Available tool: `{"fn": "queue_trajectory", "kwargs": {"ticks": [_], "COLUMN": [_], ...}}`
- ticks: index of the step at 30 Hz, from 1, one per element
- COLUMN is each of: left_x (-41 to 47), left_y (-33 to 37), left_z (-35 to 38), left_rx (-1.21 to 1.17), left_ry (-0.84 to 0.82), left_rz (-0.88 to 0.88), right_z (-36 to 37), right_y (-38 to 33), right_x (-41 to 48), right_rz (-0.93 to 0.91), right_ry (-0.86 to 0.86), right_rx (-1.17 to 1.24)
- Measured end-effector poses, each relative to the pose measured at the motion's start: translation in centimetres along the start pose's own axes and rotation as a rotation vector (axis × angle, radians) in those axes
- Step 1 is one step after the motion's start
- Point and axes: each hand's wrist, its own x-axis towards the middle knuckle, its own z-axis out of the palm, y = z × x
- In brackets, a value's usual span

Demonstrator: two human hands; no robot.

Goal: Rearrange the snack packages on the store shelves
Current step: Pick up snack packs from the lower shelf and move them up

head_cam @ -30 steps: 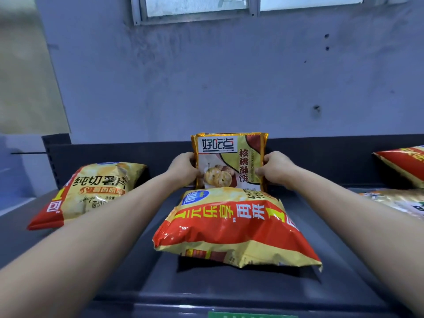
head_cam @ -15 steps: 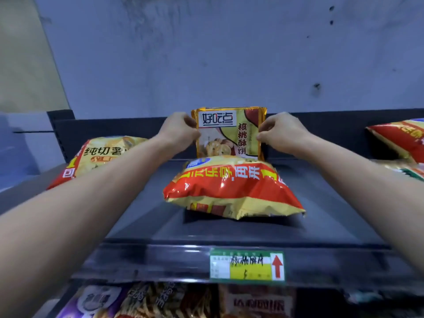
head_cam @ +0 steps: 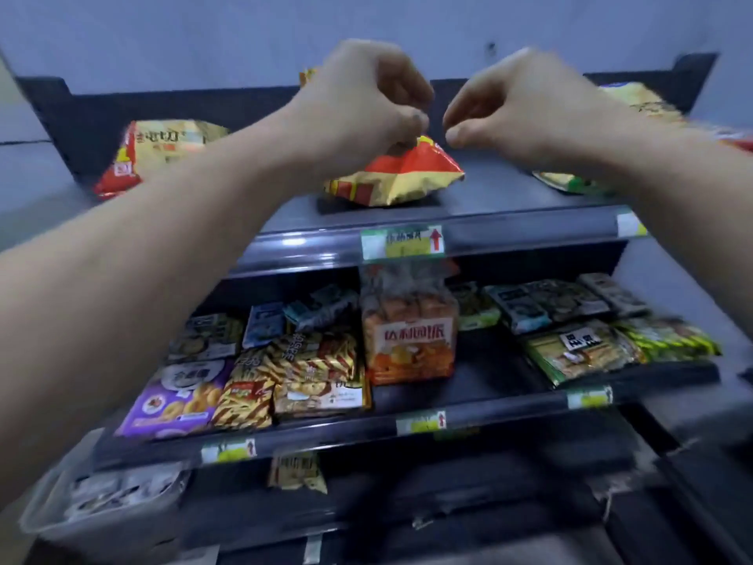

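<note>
A red and yellow chip bag (head_cam: 401, 177) lies at the middle of the top shelf (head_cam: 509, 189), its upper edge pulled up into a peak. My left hand (head_cam: 366, 99) is over it, and its curled fingers pinch that peak. My right hand (head_cam: 517, 108) hovers just right of the peak with fingers and thumb curled and nothing visibly between them. Only a sliver of the yellow cookie packet (head_cam: 305, 73) shows behind my left hand, standing against the shelf's back panel. The picture is motion-blurred.
Another chip bag (head_cam: 163, 148) lies at the top shelf's left, and more bags (head_cam: 570, 181) at its right. The lower shelf holds several packages, among them an orange biscuit bag (head_cam: 407, 336) and a purple packet (head_cam: 175, 397). A clear bin (head_cam: 106, 507) sits at lower left.
Both hands have let go of the cookie packet and come forward over the chip bag, which my left hand now pinches. The view has tilted down, bringing the lower shelves into sight.
</note>
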Motion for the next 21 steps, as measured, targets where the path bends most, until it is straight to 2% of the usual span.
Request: {"fn": "queue_trajectory", "kwargs": {"ticks": [6, 13, 21], "left_x": [-5.8, -8.2, -7.4], "left_y": [2.4, 3.3, 1.9], "left_z": [3.5, 8.8, 14.3], "left_rx": [-0.052, -0.107, -0.055], "left_ry": [-0.170, -0.320, -0.369], "left_rz": [-0.028, -0.107, -0.262], "right_z": [-2.6, -5.3, -4.7], "right_y": [-0.1, 3.6, 10.1], "right_x": [-7.6, -13.1, -14.7], "right_rz": [0.124, 0.302, 0.356], "right_ry": [-0.102, -0.222, -0.348], "right_rx": [-0.157, -0.186, -0.192]}}
